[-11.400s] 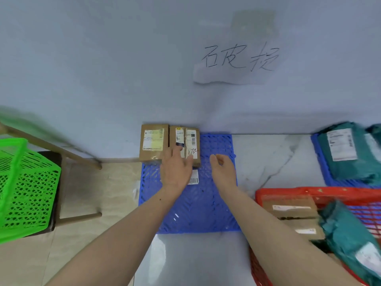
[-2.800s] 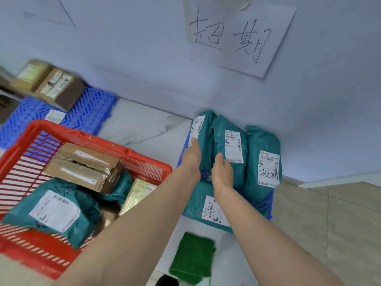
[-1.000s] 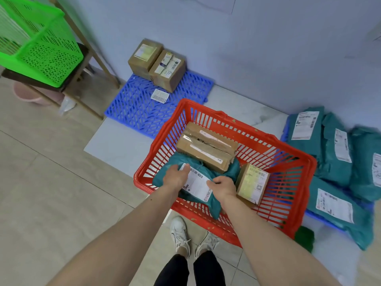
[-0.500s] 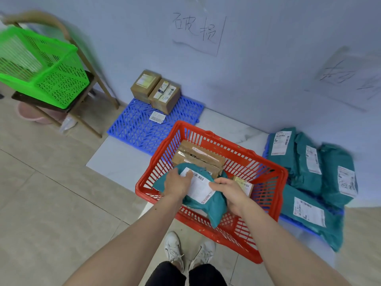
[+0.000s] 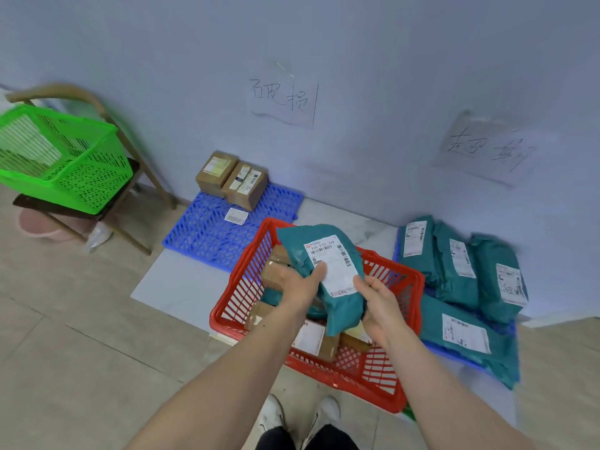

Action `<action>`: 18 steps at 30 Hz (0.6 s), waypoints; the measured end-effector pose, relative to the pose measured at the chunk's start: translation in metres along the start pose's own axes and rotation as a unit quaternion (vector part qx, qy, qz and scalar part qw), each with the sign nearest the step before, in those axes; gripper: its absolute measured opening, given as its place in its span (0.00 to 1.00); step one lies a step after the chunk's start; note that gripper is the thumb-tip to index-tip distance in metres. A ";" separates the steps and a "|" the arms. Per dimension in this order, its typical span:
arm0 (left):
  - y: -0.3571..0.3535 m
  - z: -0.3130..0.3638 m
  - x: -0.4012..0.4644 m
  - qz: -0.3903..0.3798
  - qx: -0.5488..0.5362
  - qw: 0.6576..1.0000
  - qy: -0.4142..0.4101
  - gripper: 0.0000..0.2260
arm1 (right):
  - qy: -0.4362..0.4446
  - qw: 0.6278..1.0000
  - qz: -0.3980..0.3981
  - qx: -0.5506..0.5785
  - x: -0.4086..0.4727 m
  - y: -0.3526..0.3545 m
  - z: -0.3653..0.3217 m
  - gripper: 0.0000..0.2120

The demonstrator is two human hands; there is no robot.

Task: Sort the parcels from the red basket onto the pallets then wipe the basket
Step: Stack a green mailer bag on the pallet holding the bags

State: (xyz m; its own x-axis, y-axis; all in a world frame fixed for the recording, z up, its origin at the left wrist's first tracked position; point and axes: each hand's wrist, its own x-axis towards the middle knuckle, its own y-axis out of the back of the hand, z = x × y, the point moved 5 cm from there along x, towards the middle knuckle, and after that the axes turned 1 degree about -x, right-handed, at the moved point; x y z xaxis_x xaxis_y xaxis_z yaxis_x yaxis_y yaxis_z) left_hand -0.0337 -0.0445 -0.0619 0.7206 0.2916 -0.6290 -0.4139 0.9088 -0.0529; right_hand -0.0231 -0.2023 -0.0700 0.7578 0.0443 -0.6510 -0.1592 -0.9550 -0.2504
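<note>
A: Parcels are not all sorted yet. Where is the one in hand?

B: The teal bag (image 5: 328, 271) is held up above the red basket (image 5: 412, 287). The left hand (image 5: 297, 285) grips its left edge with the thumb on the white label (image 5: 334, 264), and the right hand (image 5: 378, 302) pinches the lower right side.

A: Where should it go, in your opinion?

B: I think to the right pallet (image 5: 454, 354), where the other teal bags (image 5: 464, 267) lie. Brown boxes (image 5: 232, 178) stand on the left pallet (image 5: 207, 235).

A: How to do it well?

B: Read the label first, keep both hands on the soft bag so it does not sag, and lay it flat beside the others with the label facing up. Some boxes still remain in the basket.
</note>
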 end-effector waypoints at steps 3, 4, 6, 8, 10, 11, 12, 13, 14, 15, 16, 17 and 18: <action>-0.013 0.002 -0.003 -0.061 -0.043 0.997 0.030 0.20 | 0.012 1.000 -0.006 0.011 -0.006 0.000 -0.003 0.03; -0.016 0.004 -0.004 -0.068 -0.051 0.996 0.024 0.18 | 0.016 1.000 -0.006 0.011 -0.007 0.000 -0.004 0.03; -0.018 0.005 -0.002 -0.074 -0.064 0.995 0.013 0.19 | 0.025 1.000 -0.005 0.008 -0.009 0.003 -0.006 0.03; -0.019 0.008 -0.001 -0.076 -0.071 0.995 0.000 0.22 | 0.035 0.999 -0.004 -0.008 -0.009 0.006 -0.010 0.03; -0.019 0.010 -0.001 -0.080 -0.070 0.994 -0.008 0.22 | 0.041 0.999 -0.003 -0.033 -0.008 0.008 -0.012 0.03; -0.019 0.011 -0.001 -0.078 -0.066 0.995 -0.011 0.22 | 0.042 0.998 0.001 -0.043 -0.006 0.009 -0.012 0.04; -0.019 0.012 -0.001 -0.074 -0.060 0.995 -0.017 0.23 | 0.043 0.998 0.013 -0.051 -0.005 0.011 -0.013 0.06; -0.019 0.014 -0.002 -0.070 -0.055 0.996 -0.022 0.24 | 0.045 0.997 0.029 -0.060 -0.004 0.012 -0.016 0.09; -0.019 0.014 0.000 -0.069 -0.053 0.996 -0.027 0.24 | 0.047 0.996 0.042 -0.065 -0.003 0.012 -0.019 0.13; -0.020 0.014 0.001 -0.074 -0.050 0.996 -0.030 0.25 | 0.048 0.996 0.046 -0.066 -0.003 0.012 -0.022 0.18; -0.022 0.014 0.002 -0.086 -0.046 0.995 -0.031 0.25 | 0.049 0.996 0.043 -0.066 -0.003 0.010 -0.025 0.21; -0.026 0.014 0.001 -0.100 -0.038 0.994 -0.031 0.25 | 0.053 0.996 0.038 -0.066 -0.003 0.009 -0.028 0.22; -0.030 0.015 0.000 -0.115 -0.030 0.992 -0.032 0.25 | 0.056 0.996 0.035 -0.065 -0.003 0.007 -0.030 0.22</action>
State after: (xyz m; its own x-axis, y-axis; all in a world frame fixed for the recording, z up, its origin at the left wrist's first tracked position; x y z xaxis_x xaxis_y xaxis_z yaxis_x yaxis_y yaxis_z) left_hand -0.0131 -0.0669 -0.0491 0.8325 0.0988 -0.5452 -0.2654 0.9348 -0.2359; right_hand -0.0074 -0.2185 -0.0480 0.8149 -0.0499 -0.5774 -0.1368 -0.9847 -0.1078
